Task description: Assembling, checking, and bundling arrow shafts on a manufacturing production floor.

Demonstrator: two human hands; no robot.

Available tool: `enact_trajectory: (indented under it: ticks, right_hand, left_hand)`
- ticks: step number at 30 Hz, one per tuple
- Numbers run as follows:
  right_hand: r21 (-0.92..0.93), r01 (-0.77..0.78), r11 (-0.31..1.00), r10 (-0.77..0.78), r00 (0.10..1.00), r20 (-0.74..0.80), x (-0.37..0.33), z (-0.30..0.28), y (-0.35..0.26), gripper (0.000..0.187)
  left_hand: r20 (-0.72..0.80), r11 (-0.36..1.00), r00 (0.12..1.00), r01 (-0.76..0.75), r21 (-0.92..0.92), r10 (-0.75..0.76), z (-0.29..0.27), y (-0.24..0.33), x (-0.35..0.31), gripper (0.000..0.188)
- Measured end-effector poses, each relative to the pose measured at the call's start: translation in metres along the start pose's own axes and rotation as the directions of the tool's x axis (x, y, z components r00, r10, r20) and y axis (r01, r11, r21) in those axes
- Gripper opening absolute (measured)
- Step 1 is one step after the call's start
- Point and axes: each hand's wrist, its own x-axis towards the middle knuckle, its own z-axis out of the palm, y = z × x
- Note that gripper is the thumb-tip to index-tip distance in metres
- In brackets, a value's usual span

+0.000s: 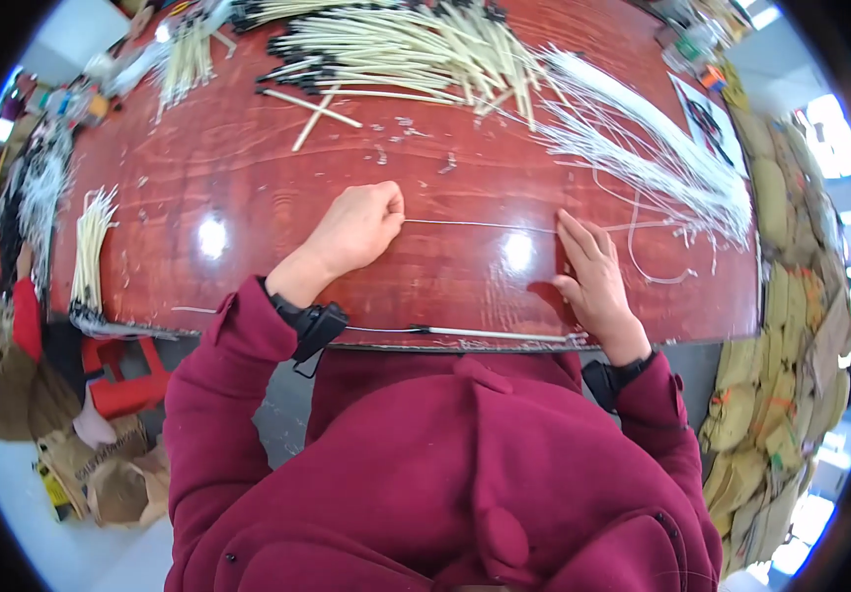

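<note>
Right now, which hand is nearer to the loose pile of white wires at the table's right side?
Right. The right hand lies flat just left of the white wires; the left hand, fisted on a thin wire, sits farther left.

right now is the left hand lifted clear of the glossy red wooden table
No, the left hand rests closed on the glossy red wooden table, pinching one end of a thin white wire that runs to the right hand.

Cream sticks [406, 49] heaped at the red table's [248, 197] far edge; stacked sacks [791, 326], probably, alongside.
</note>
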Motion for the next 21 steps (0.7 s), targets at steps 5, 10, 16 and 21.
enact_trajectory:
  ticks: [5,10,16,21]
  right_hand:
    - [0.007,0.018,1.000,-0.018,1.000,0.025,0.000,-0.001,0.002,0.078]
    - [0.020,0.034,0.999,-0.034,0.999,-0.016,-0.003,0.002,0.003,0.077]
    - [0.017,0.019,1.000,-0.018,0.998,-0.059,0.000,0.006,-0.002,0.074]
    - [0.045,0.016,0.999,-0.014,0.998,-0.059,-0.001,0.007,0.001,0.070]
  left_hand:
    - [-0.096,0.996,0.993,0.078,0.047,-0.074,-0.018,-0.012,0.000,0.011]
    - [-0.380,0.919,0.917,0.040,0.391,0.122,-0.049,-0.035,0.032,0.013]
    - [-0.100,0.579,0.846,-0.268,0.770,0.524,-0.080,-0.092,0.083,0.015]
    - [-0.128,0.603,0.740,-0.421,0.678,0.660,-0.103,-0.049,0.053,0.022]
